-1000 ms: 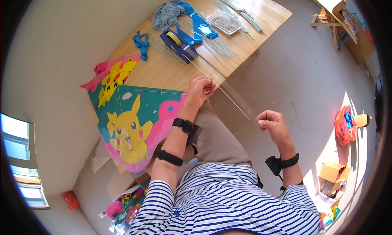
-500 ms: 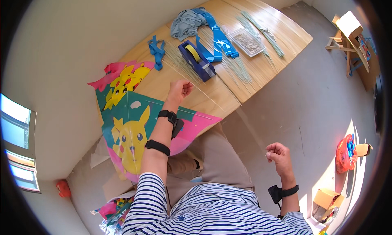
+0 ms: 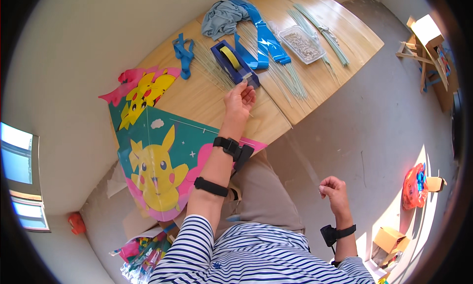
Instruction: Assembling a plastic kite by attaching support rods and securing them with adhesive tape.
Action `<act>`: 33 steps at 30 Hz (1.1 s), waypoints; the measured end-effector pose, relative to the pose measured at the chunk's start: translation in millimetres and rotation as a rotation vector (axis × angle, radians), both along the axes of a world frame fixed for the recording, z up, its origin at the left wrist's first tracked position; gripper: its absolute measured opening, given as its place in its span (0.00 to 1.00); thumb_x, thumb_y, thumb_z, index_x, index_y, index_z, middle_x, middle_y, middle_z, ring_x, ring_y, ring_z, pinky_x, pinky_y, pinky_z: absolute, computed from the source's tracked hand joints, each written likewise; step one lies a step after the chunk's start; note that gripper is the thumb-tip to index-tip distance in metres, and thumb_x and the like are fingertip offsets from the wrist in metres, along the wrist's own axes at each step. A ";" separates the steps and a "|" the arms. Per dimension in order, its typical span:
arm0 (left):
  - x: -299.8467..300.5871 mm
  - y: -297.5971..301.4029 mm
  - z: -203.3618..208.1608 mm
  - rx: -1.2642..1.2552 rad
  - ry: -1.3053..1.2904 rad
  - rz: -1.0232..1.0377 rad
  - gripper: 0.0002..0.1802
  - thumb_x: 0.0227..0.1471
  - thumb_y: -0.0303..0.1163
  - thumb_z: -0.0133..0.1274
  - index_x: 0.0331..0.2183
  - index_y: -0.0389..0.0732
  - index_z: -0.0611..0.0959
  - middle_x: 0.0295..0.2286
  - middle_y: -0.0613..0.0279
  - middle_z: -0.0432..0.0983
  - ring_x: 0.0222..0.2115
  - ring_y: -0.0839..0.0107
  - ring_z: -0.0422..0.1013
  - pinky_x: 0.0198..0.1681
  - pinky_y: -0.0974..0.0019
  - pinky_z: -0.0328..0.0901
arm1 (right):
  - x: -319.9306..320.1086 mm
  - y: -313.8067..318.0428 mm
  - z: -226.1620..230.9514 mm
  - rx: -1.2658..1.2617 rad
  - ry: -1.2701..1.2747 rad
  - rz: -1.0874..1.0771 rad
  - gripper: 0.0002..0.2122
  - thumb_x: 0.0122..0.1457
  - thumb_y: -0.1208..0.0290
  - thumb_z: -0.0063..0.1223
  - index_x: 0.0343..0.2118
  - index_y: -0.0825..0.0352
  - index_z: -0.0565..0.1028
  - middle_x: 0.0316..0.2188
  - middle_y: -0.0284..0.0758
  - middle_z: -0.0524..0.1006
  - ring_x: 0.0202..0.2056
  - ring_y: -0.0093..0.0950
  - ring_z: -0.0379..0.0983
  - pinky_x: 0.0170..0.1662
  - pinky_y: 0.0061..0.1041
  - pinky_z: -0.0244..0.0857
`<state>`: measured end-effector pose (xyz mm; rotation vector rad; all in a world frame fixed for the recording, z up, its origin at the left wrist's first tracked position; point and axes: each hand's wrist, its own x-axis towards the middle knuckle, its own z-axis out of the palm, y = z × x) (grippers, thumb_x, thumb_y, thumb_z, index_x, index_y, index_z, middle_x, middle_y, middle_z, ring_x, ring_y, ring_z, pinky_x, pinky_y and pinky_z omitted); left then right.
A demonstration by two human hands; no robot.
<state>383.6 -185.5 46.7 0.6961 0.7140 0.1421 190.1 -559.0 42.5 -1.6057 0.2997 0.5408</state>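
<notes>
My left hand (image 3: pixel 240 102) reaches over the table, its thumb and fingertips closed at the front end of a dark blue tape dispenser (image 3: pixel 229 62). They appear to pinch the loose tape end (image 3: pixel 247 78) there. A roll of yellow-cored tape (image 3: pixel 230 58) sits in the dispenser. Under my left forearm spreads a green and pink kite sail (image 3: pixel 165 124) with a yellow cartoon figure; a thin pale rod (image 3: pixel 199 128) lies along its upper edge. My right hand (image 3: pixel 336 193) hangs above the floor at the right, thumb against curled fingers; anything within is too small to see.
Bundles of thin rods (image 3: pixel 293 79), a clear box of small metal pieces (image 3: pixel 303 45), blue strips (image 3: pixel 184 54) and a grey cloth (image 3: pixel 224 20) lie on the wooden table (image 3: pixel 357 42). A red bag (image 3: pixel 413 190) and a cardboard box (image 3: pixel 391 238) stand on the floor.
My left hand has moved forward and right, from above the table beside the kite sail to the front end of the tape dispenser. The right hand has barely moved.
</notes>
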 end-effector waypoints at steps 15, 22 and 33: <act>3.1 -39.2 -20.1 -0.136 0.046 0.083 0.08 0.54 0.20 0.59 0.38 0.37 0.79 0.28 0.62 0.75 0.27 0.69 0.71 0.43 0.56 0.73 | -12.1 -16.5 -31.4 -0.278 -0.038 0.030 0.03 0.51 0.84 0.55 0.26 0.68 0.75 0.19 0.27 0.73 0.23 0.17 0.69 0.27 0.19 0.66; -58.9 -10.4 58.5 -0.112 -0.484 -0.333 0.13 0.56 0.22 0.58 0.44 0.38 0.78 0.29 0.62 0.74 0.32 0.69 0.73 0.53 0.53 0.72 | -28.2 -17.4 -33.2 -0.146 -0.075 0.008 0.03 0.51 0.83 0.56 0.26 0.69 0.74 0.20 0.26 0.72 0.24 0.16 0.68 0.31 0.20 0.66; -171.6 51.4 134.0 0.123 -0.727 -0.211 0.04 0.56 0.27 0.60 0.35 0.45 0.81 0.35 0.62 0.78 0.38 0.68 0.76 0.53 0.52 0.70 | -19.2 28.4 -9.9 0.046 -0.168 0.190 0.03 0.53 0.82 0.56 0.28 0.67 0.75 0.22 0.25 0.73 0.25 0.16 0.67 0.30 0.17 0.62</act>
